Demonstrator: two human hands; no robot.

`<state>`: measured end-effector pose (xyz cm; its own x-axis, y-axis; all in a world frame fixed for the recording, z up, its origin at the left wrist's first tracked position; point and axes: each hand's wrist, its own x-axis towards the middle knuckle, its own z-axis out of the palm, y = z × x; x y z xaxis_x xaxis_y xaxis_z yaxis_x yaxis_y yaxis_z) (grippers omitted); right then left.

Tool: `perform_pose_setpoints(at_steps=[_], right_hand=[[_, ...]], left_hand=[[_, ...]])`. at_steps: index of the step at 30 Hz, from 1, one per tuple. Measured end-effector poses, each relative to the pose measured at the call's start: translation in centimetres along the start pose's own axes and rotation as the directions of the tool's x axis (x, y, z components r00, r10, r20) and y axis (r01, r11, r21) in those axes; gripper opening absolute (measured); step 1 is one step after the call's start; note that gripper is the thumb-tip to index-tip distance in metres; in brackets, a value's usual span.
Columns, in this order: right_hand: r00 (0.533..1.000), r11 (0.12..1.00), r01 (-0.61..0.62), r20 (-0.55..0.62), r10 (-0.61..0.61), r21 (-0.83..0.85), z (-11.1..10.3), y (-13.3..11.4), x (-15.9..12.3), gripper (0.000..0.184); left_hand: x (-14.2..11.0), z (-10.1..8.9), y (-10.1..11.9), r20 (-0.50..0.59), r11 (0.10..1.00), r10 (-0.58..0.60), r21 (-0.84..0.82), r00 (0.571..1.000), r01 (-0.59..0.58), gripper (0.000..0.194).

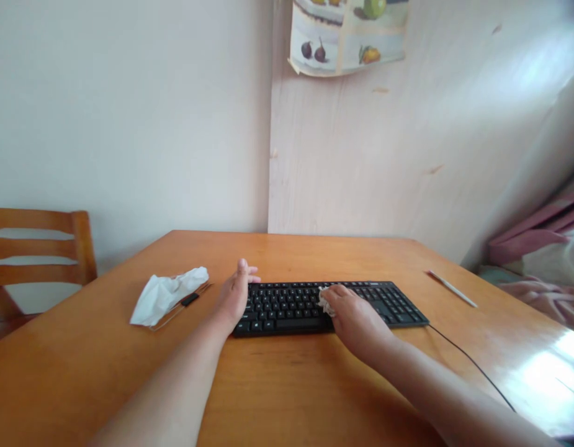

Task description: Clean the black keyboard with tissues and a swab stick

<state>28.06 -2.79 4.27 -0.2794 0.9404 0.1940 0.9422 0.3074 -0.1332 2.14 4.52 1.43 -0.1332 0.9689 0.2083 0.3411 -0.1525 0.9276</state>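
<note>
A black keyboard (296,324) lies flat on the wooden table, its cable running off to the right. My left hand (235,295) rests against the keyboard's left end, thumb up and fingers stretched out, with nothing held. Over the keys right of the middle, my right hand (354,313) is closed on a crumpled white tissue (324,302), which touches the keys. The palm and part of the tissue are hidden from above.
Left of the keyboard lie a white tissue or cloth (163,298) and a thin item with a black part (190,300). A slim white pencil or pen (452,288) lies at right. A wooden chair (84,248) stands left, and a wall is behind the table (287,385).
</note>
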Motion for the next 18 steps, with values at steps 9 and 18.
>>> perform_pose_setpoints(at_steps=[9, 18], right_hand=[[0.943, 0.944, 0.329, 0.051, -0.328, -0.009, 1.5, -9.3, 2.0, 0.029], [0.866, 0.862, 0.501, 0.03, -0.5, -0.076, 2.4, -12.5, 2.0, 0.016]], left_hand=[[0.6, 0.3, -0.8, 0.032, 0.999, -0.027, -0.042, 0.999, 0.028, 0.09], [0.9, 0.0, -0.7, 0.051, 0.998, -0.035, -0.055, 0.998, 0.037, 0.093]])
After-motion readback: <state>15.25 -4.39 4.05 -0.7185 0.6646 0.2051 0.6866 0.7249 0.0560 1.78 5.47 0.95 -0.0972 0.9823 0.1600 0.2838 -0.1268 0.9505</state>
